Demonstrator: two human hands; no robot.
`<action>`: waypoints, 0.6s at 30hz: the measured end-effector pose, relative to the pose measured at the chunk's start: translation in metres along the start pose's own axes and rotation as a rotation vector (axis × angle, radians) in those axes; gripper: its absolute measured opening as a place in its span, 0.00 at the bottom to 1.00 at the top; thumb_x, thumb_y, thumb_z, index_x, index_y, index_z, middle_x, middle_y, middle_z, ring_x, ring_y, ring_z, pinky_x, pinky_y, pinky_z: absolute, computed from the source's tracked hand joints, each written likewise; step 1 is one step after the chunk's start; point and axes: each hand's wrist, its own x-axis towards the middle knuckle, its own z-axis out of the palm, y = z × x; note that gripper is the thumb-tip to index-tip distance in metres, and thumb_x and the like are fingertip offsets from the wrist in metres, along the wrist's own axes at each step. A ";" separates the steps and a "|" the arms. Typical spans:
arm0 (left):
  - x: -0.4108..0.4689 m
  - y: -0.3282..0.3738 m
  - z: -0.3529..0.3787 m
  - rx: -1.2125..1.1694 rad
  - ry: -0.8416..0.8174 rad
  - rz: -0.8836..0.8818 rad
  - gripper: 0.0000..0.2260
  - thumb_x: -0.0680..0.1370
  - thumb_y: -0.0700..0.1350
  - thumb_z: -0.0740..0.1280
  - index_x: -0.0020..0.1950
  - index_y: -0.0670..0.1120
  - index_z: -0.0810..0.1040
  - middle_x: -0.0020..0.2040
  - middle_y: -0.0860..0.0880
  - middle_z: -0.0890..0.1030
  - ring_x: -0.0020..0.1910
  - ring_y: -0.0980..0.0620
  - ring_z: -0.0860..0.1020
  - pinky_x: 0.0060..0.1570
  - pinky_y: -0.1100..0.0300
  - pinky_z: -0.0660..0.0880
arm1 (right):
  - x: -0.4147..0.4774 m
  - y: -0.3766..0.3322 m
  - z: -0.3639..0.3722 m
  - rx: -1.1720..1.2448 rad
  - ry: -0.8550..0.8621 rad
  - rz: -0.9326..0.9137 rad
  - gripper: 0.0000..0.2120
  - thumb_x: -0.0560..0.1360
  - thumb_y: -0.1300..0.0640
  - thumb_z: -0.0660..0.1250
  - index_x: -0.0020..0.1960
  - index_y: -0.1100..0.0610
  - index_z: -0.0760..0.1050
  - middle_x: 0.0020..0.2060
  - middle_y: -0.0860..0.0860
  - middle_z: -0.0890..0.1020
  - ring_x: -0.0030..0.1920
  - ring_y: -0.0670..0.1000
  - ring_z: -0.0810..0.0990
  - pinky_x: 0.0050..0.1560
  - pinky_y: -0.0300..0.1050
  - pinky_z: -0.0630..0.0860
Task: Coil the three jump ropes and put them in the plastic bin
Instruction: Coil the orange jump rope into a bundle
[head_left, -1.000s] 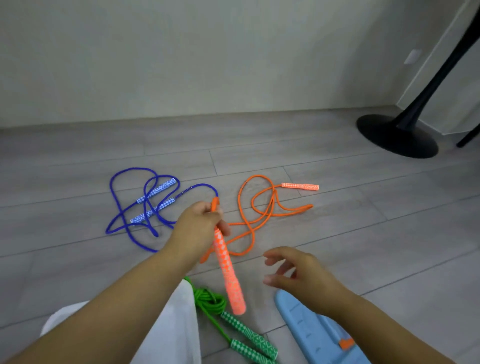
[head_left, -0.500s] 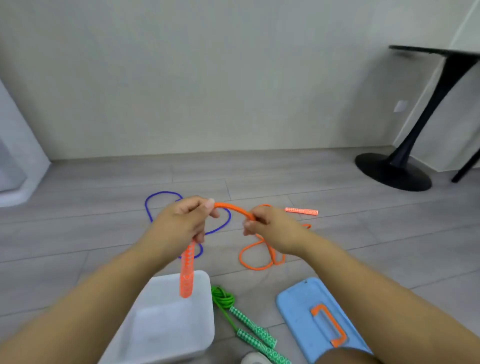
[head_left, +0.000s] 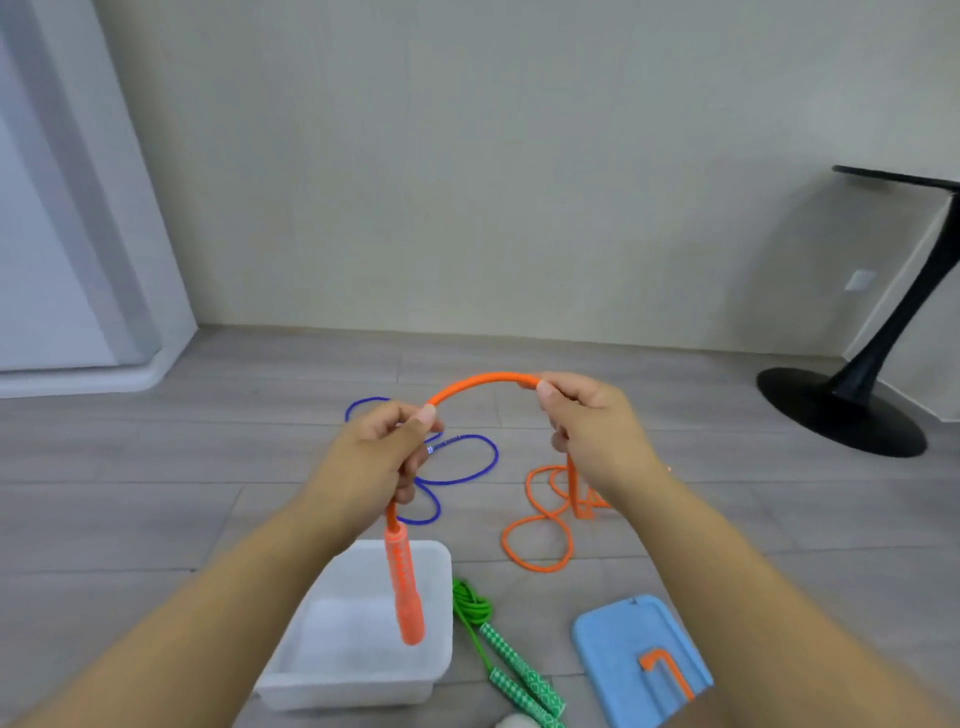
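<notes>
We're gripping the orange rope (head_left: 483, 382) in both hands (head_left: 374, 457) (head_left: 587, 426), just starting coiling, blue rope (head_left: 457, 462) untouched, plastic bin (head_left: 358, 670) holding nothing.

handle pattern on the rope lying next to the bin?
Green jump rope handles: green with white diamond pattern, head view.

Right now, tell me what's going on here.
A person holds the orange rope in both hands: the left hand grips it above a handle dangling over the bin, the right hand pinches it further along. The rest trails on the floor. The green rope lies bundled beside the bin, the blue rope loose.
</notes>
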 end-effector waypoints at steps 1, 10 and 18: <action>-0.002 0.001 0.002 -0.034 0.016 -0.010 0.10 0.81 0.44 0.59 0.45 0.41 0.76 0.23 0.53 0.66 0.21 0.57 0.60 0.23 0.65 0.59 | -0.002 -0.004 0.008 0.022 -0.022 -0.010 0.11 0.78 0.64 0.59 0.49 0.53 0.78 0.20 0.41 0.71 0.25 0.40 0.66 0.33 0.34 0.62; -0.005 0.002 -0.007 -0.001 0.125 0.116 0.09 0.79 0.45 0.62 0.41 0.45 0.77 0.22 0.56 0.66 0.21 0.58 0.61 0.25 0.65 0.61 | -0.016 -0.005 0.030 -0.103 -0.245 -0.099 0.12 0.76 0.65 0.63 0.54 0.52 0.77 0.36 0.51 0.74 0.27 0.41 0.72 0.32 0.32 0.72; 0.000 0.008 -0.032 -0.108 0.218 0.138 0.11 0.79 0.47 0.61 0.40 0.45 0.76 0.26 0.53 0.62 0.23 0.57 0.57 0.27 0.63 0.55 | -0.007 0.020 0.006 -0.189 -0.178 -0.012 0.06 0.75 0.58 0.66 0.40 0.50 0.75 0.30 0.50 0.78 0.25 0.42 0.71 0.30 0.38 0.69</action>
